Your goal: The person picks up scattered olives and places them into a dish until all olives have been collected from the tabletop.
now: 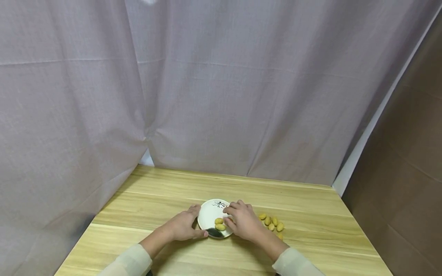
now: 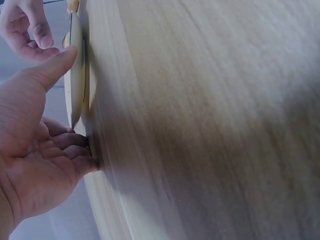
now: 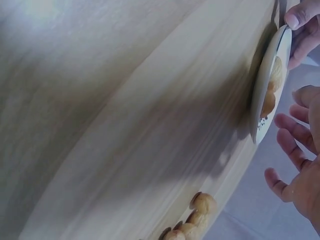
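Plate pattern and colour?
White plate, dark floral-like print far side, dark patch near side; head view best.

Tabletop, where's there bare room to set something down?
Bare: behind the plate, up to the grey curtain; right of the loose yellow pieces; and left of the left hand. Crowded: the middle, where the plate, left hand, right hand and yellow pieces cluster.

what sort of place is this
Probably an indoor, curtained-off work or filming corner: plain grey-mauve fabric curtains hang behind a light wood-grain tabletop, which holds a round white patterned plate and small yellow oval pieces.
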`<state>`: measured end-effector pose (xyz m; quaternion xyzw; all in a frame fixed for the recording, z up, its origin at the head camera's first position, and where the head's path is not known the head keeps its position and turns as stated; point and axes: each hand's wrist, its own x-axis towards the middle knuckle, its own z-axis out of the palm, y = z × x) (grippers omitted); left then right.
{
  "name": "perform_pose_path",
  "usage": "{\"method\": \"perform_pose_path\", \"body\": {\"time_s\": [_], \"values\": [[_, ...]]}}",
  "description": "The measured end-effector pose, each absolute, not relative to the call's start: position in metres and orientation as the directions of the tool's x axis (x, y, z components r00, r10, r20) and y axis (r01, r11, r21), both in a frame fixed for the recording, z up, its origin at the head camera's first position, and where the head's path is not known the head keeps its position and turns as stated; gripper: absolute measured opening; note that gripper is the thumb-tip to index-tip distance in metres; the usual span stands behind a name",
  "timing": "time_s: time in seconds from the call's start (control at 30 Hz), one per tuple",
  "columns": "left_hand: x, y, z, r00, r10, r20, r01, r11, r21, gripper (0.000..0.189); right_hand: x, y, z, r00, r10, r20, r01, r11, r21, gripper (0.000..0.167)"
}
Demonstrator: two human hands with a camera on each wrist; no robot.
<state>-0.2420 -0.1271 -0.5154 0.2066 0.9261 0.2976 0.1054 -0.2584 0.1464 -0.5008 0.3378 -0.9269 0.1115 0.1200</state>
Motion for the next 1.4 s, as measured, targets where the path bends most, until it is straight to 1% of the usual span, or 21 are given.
{"method": "perform_pose_path", "body": {"time_s": [0.07, 0.1, 0.2, 0.3, 0.33, 0.37, 0.53, 0.7, 1.07, 1.4], "values": [[-0.242, -0.127, -0.516, -0.893, 0.445, -0.072, 0.319, 0.736, 0.597, 0.116, -0.259, 0.151, -0.503, -0.722, -0.606, 0.333, -0.674, 0.726, -0.140, 0.020], [-0.242, -0.127, -0.516, -0.893, 0.445, -0.072, 0.319, 0.735, 0.598, 0.116, -0.263, 0.156, -0.509, -0.702, -0.614, 0.362, -0.690, 0.711, -0.132, 0.021], [-0.242, -0.128, -0.516, -0.893, 0.445, -0.071, 0.317, 0.733, 0.602, 0.117, -0.263, 0.161, -0.510, -0.694, -0.607, 0.387, -0.696, 0.704, -0.141, 0.024], [-0.242, -0.127, -0.516, -0.892, 0.446, -0.074, 0.316, 0.733, 0.603, 0.117, -0.263, 0.165, -0.508, -0.721, -0.587, 0.369, -0.669, 0.728, -0.149, 0.024], [-0.242, -0.127, -0.517, -0.892, 0.446, -0.074, 0.316, 0.734, 0.602, 0.117, -0.258, 0.164, -0.501, -0.743, -0.573, 0.345, -0.649, 0.743, -0.164, 0.024], [-0.243, -0.127, -0.517, -0.892, 0.445, -0.073, 0.317, 0.735, 0.599, 0.117, -0.258, 0.165, -0.500, -0.754, -0.567, 0.333, -0.638, 0.753, -0.162, 0.024], [-0.242, -0.127, -0.518, -0.894, 0.441, -0.074, 0.316, 0.740, 0.594, 0.117, -0.255, 0.173, -0.495, -0.787, -0.544, 0.290, -0.598, 0.788, -0.145, 0.025], [-0.242, -0.127, -0.519, -0.895, 0.439, -0.071, 0.318, 0.744, 0.588, 0.117, -0.252, 0.181, -0.496, -0.790, -0.535, 0.300, -0.591, 0.794, -0.141, 0.025], [-0.244, -0.126, -0.519, -0.890, 0.450, -0.068, 0.331, 0.742, 0.583, 0.118, -0.248, 0.201, -0.504, -0.767, -0.536, 0.353, -0.600, 0.794, -0.096, 0.025], [-0.244, -0.127, -0.518, -0.890, 0.449, -0.078, 0.325, 0.745, 0.582, 0.119, -0.246, 0.215, -0.505, -0.789, -0.507, 0.348, -0.572, 0.813, -0.112, 0.026]]}}
